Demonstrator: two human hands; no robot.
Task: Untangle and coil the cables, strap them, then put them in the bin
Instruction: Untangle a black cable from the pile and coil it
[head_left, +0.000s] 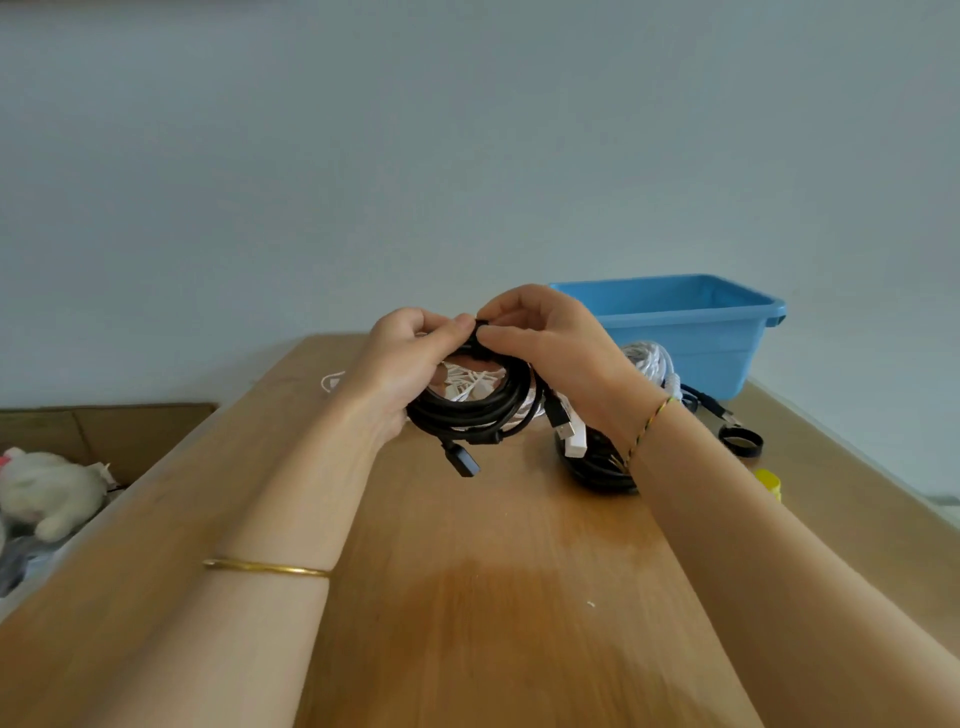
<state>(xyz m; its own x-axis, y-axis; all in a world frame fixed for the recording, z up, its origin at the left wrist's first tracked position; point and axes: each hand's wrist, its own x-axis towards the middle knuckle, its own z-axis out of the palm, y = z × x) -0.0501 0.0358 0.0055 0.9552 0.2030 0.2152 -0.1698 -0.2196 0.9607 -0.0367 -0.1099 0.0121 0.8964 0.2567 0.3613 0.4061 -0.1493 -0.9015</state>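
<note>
A coiled black cable hangs in the air above the wooden table, its plug dangling below. My left hand grips the coil's left side. My right hand pinches the top of the coil, where a black strap seems to sit. White cables show through the coil's middle. More white cable and another black cable coil lie behind my right wrist. The blue bin stands at the far right of the table.
A black strap ring and a yellow object lie near the table's right edge. A loose white cable end lies at the far left. Off the table's left stand a cardboard box and a white plush toy.
</note>
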